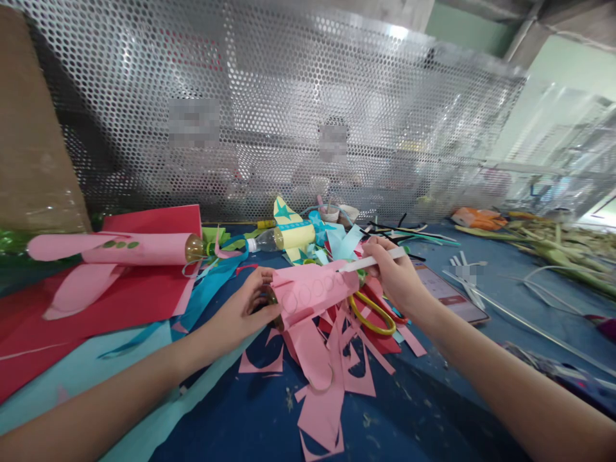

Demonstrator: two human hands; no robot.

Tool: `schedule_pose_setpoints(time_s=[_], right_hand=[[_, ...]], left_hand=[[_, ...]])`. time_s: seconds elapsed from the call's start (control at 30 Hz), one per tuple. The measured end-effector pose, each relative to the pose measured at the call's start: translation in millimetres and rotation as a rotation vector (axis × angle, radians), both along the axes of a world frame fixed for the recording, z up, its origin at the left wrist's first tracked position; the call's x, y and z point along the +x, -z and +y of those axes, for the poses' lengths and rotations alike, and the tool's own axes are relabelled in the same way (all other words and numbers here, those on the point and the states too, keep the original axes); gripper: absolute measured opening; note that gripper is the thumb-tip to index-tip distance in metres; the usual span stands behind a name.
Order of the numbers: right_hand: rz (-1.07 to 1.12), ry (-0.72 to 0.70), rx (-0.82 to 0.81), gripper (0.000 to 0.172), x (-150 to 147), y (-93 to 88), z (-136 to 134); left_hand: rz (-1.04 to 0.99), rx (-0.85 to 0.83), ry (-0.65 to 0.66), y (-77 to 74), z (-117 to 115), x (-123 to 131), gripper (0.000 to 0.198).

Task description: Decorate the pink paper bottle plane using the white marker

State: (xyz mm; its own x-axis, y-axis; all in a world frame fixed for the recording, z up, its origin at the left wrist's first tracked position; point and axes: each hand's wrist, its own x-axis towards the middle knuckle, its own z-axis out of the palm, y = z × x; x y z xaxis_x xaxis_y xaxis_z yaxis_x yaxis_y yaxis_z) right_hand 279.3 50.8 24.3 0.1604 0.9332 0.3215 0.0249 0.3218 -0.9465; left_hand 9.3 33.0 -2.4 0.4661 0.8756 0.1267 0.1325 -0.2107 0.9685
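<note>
My left hand (257,301) grips the bottom end of a plastic bottle wrapped in pink paper (312,289), its fingers around the bottle. A row of several drawn circles runs along the pink wrap, and a pink paper wing (312,356) hangs toward me. In my right hand (392,273) is a white pen (368,261), its tip at the wrap near the bottle's neck end. Yellow-handled scissors (373,314) lie just below that hand. Pink paper scraps (320,417) are scattered beneath the bottle.
At left, another pink-wrapped bottle (144,247) with green dots rests on red paper (29,327). Behind is a yellow bottle plane (294,236) with blue stars. A phone (447,292), thin sticks (529,324) and dried leaves (568,247) lie right. A perforated metal screen (289,83) rises behind.
</note>
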Motion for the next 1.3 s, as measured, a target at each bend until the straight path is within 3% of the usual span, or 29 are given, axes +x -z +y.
schedule_pose_setpoints(time_s=[0.17,0.33,0.43,1.3], right_hand=[[-0.04,-0.075,0.085,0.036,-16.7,-10.4,-19.5],[-0.195,-0.304,0.062,0.015,-43.2,-12.6,-46.1],[-0.231,-0.358,0.068,0.012,-51.1,-7.1,-52.5],[-0.27,-0.337,0.075,0.016,-53.2,1.2,-49.8]], left_hand=[[0.005,-0.018,-0.017,-0.2,-0.1,0.2,0.041],[-0.027,-0.03,-0.01,1.8,0.3,0.3,0.042],[-0.062,-0.022,0.013,2.9,0.6,0.4,0.041],[-0.096,-0.017,0.008,9.3,3.1,-1.1,0.041]])
